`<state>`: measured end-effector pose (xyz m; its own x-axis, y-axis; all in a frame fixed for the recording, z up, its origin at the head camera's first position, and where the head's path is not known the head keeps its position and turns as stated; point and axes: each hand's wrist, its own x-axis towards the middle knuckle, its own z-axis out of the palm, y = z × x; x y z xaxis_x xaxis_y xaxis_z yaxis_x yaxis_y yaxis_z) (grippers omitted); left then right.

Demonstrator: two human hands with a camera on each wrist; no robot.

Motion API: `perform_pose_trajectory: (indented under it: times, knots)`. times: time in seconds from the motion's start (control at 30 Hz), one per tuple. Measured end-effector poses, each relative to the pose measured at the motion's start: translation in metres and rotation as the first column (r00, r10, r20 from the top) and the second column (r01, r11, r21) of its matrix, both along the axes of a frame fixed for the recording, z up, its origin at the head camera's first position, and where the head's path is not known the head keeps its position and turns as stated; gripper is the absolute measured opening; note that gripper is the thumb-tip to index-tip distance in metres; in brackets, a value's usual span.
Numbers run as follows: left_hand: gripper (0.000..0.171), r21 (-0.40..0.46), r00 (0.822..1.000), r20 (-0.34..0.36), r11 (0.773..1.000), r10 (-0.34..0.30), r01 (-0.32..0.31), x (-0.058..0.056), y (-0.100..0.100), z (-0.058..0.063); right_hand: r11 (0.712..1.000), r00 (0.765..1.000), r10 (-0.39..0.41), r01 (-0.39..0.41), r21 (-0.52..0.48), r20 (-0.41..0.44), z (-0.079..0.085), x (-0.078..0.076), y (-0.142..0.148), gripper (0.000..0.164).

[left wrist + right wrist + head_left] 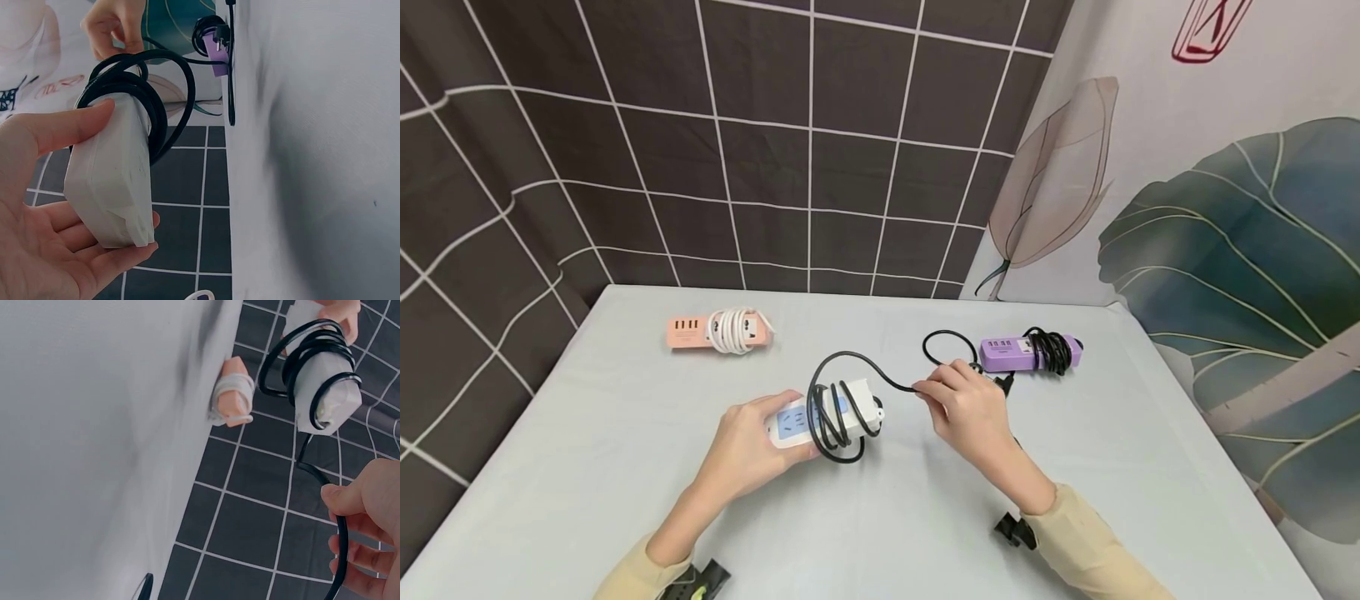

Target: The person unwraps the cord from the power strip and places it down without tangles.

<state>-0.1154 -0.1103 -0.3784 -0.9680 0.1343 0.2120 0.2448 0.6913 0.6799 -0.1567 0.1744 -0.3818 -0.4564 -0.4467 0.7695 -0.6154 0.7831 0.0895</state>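
A white power strip with blue socket faces is held above the table by my left hand, thumb on one long edge and fingers on the other. Several loose turns of black cord wrap its far half. My right hand pinches the cord to the right of the strip, and a stretch of it arcs between the two hands. In the right wrist view the cord runs between thumb and fingers and on past the hand. Beyond the right hand lie a cord loop and a black plug.
A pink power strip wound with white cord lies at the back left of the white table. At the back right lies a purple power strip wound with black cord. A dark checked curtain hangs behind the table.
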Motion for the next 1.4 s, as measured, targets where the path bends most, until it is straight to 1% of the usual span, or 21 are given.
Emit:
perform_pose_trajectory:
  times: [0.17,0.3,0.47,0.6,0.73,0.83,1.07,1.27,1.4]
  knots:
    - [0.062,0.002,1.0,0.006,1.0,-0.002,0.002,-0.001,0.001,-0.002,1.0,1.0,-0.007,0.008,-0.03,0.025,0.004,0.001,0.002,0.009]
    - [0.063,0.007,1.0,0.004,1.0,-0.003,0.003,-0.003,0.001,-0.004,0.998,0.999,0.005,-0.002,-0.061,0.035,0.004,0.002,0.004,0.009]
    - [0.064,0.002,1.0,-0.014,1.0,0.005,-0.005,-0.003,0.001,-0.006,0.994,0.999,0.036,-0.034,-0.105,0.016,0.002,0.004,0.007,0.007]
    - [0.063,-0.006,1.0,-0.03,1.0,0.009,-0.009,-0.004,0.001,-0.007,0.988,0.998,0.067,-0.069,-0.139,-0.019,0.002,0.006,0.008,0.004]
    - [0.062,-0.007,1.0,-0.03,1.0,0.007,-0.008,-0.005,0.001,-0.008,0.982,0.994,0.091,-0.099,-0.16,-0.061,0.003,0.007,0.009,0.007]
    - [0.063,-0.012,1.0,-0.016,1.0,0.013,-0.013,-0.005,0.0,-0.008,0.979,0.992,0.097,-0.109,-0.171,-0.076,0.004,0.009,0.01,0.01]
    - [0.063,-0.024,0.999,0.018,0.999,0.037,-0.037,-0.007,-0.002,-0.006,0.976,0.991,0.107,-0.121,-0.181,-0.083,0.006,0.015,0.015,0.022]
    - [0.063,-0.032,0.998,0.027,0.998,0.049,-0.049,-0.008,-0.005,-0.005,0.976,0.989,0.131,-0.142,-0.167,-0.076,0.004,0.023,0.02,0.023]
    - [0.063,-0.033,0.998,0.029,0.998,0.056,-0.055,-0.008,-0.007,-0.005,0.979,0.989,0.131,-0.139,-0.151,-0.064,0.002,0.029,0.024,0.026]
